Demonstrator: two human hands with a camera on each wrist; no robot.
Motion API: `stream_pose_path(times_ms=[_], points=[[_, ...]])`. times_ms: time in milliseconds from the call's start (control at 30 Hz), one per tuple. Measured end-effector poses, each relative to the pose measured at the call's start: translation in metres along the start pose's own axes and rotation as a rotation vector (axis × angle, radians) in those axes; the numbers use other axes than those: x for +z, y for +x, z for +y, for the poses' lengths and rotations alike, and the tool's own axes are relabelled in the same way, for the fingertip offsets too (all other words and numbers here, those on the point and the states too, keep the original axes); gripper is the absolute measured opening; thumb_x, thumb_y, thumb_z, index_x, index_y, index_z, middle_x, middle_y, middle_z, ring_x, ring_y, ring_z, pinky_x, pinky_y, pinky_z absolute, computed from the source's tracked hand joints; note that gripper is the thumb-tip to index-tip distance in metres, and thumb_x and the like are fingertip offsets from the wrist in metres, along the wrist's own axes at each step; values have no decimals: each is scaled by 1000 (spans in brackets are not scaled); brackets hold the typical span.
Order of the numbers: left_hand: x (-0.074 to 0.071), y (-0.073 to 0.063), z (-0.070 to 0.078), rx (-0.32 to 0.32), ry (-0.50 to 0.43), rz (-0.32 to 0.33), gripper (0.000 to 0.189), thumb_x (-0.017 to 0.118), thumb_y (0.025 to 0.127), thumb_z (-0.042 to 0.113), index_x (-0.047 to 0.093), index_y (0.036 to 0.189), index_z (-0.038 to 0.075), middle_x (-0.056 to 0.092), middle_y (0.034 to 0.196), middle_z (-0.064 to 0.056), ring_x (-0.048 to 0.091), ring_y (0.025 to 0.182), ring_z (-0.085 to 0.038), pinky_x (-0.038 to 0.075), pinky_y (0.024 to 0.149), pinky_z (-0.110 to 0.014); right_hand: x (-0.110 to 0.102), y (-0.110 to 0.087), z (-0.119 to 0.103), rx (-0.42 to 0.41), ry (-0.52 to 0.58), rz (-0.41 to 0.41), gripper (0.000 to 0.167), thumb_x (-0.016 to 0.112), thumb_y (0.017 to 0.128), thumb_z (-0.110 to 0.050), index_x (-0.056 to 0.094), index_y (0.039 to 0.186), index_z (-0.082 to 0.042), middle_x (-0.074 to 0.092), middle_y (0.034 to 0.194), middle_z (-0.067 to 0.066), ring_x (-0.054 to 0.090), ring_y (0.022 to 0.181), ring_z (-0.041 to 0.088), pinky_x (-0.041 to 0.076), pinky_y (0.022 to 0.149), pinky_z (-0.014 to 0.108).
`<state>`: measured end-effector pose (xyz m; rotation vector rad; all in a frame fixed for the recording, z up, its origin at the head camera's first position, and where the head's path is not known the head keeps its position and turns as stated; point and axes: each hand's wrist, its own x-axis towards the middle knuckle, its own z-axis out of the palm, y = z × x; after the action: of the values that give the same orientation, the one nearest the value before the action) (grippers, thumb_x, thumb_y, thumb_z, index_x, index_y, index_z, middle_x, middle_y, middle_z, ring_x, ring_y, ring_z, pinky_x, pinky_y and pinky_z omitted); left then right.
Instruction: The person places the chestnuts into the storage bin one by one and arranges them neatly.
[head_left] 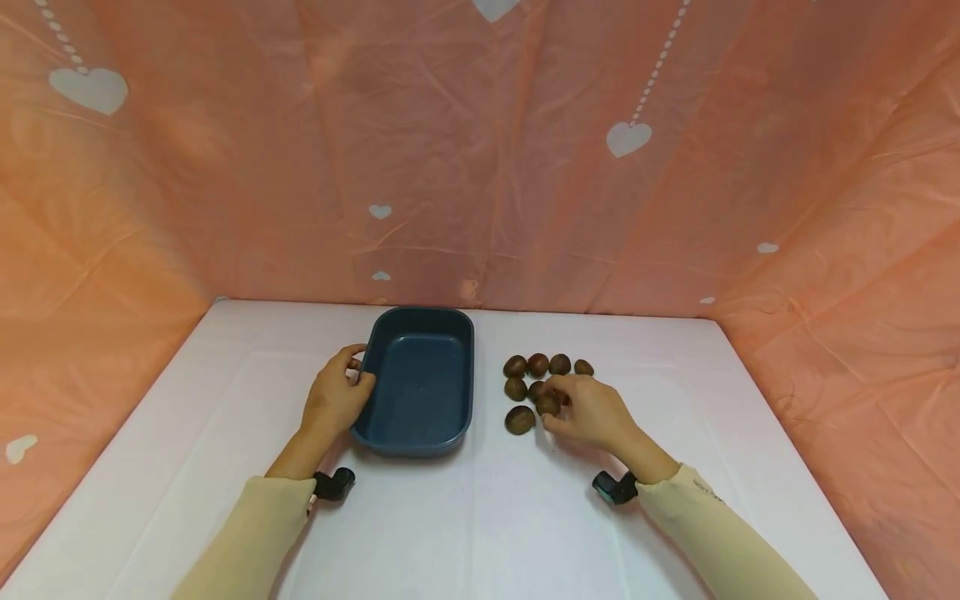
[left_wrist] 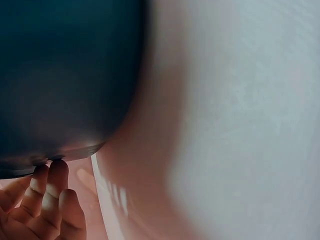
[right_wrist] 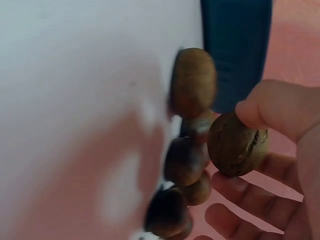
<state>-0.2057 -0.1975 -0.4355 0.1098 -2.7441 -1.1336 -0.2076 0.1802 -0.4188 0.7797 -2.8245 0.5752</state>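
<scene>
My right hand [head_left: 588, 412] pinches a brown chestnut [right_wrist: 235, 145] between thumb and fingertips; a split runs along its shell in the right wrist view. Several more chestnuts [head_left: 520, 420] lie in loose rows on the table beside and beyond that hand, some partly hidden by it. To their left stands a deep blue rectangular tray [head_left: 420, 451] with rounded corners and nothing inside. My left hand [head_left: 336, 396] grips the tray's left side, thumb at the rim. In the left wrist view, fingertips [left_wrist: 59, 167] touch the tray's outer wall.
A white cloth covers the table [head_left: 450, 533]. Orange-pink curtains [head_left: 465, 167] with pale hearts hang along the back and both sides, close to the table edges. Each wrist wears a small black camera [head_left: 615, 487].
</scene>
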Motion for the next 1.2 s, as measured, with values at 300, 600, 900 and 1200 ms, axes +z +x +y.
stream_pose_path(times_ms=[300, 600, 900, 1200], points=[[-1, -1, 1, -5, 11, -3, 49, 53, 88, 19, 51, 136, 12, 62, 112, -14, 61, 89, -25, 44, 73, -35, -10, 15, -16, -48, 16, 54, 29, 72, 70, -28, 68, 98, -22, 60, 75, -9, 51, 62, 6, 41, 55, 26], [-1, 0, 1, 4, 18, 1, 49, 53, 88, 19, 51, 136, 11, 62, 111, -14, 60, 86, -24, 44, 71, -34, -10, 33, -40, -76, 52, 39, 32, 73, 74, -30, 68, 105, -22, 66, 87, -10, 60, 67, 9, 43, 58, 24], [-3, -1, 0, 20, 26, 24, 48, 55, 87, 17, 53, 134, 10, 64, 108, -14, 60, 84, -24, 44, 69, -33, -2, 50, -67, -137, 72, 26, 33, 72, 75, -32, 66, 106, -22, 64, 85, -8, 53, 63, 6, 41, 56, 21], [-2, -1, 1, 13, 21, 19, 49, 54, 87, 18, 52, 135, 10, 63, 110, -15, 59, 84, -24, 43, 70, -34, 12, 59, -85, -112, 118, -42, 35, 72, 76, -36, 66, 109, -25, 65, 91, -11, 49, 58, 2, 40, 53, 20]])
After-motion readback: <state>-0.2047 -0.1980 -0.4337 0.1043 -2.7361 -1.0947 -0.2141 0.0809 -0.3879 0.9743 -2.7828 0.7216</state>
